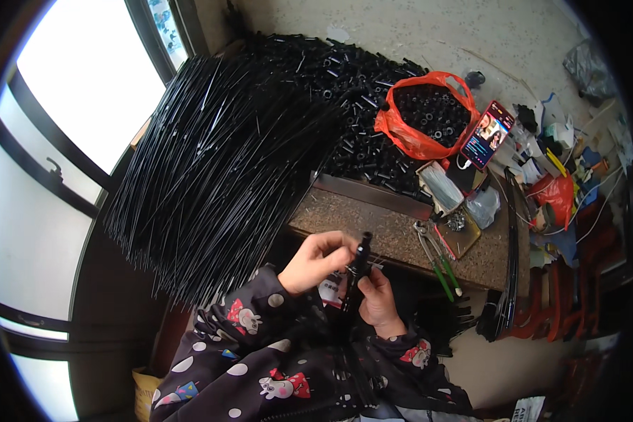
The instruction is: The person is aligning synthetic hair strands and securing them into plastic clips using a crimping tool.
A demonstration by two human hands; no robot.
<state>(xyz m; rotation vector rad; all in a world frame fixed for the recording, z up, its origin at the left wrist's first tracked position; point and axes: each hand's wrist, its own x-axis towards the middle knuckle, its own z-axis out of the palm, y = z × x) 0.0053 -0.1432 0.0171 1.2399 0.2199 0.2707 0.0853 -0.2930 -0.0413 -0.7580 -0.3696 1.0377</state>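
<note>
In front of my chest, my right hand [381,301] is closed around the lower part of a black tubular piece [363,250], which stands nearly upright with its narrower end up. Close beside it, my left hand [320,261] has its fingers curled and the thumb and forefinger pinched together at the piece's side. Those fingertips are slightly blurred, and what they pinch is too small to make out. Past the hands lies a wide heap of similar black tubular parts [369,151]. A large bundle of long thin black rods [211,162] spreads to the left.
A red plastic bag [416,149] full of small black parts sits on the heap. Right of it stand a lit phone [487,135] and an open box [442,188]. Green-handled pliers [436,260] lie on the speckled tabletop [394,230]. Assorted clutter [555,200] covers the far right.
</note>
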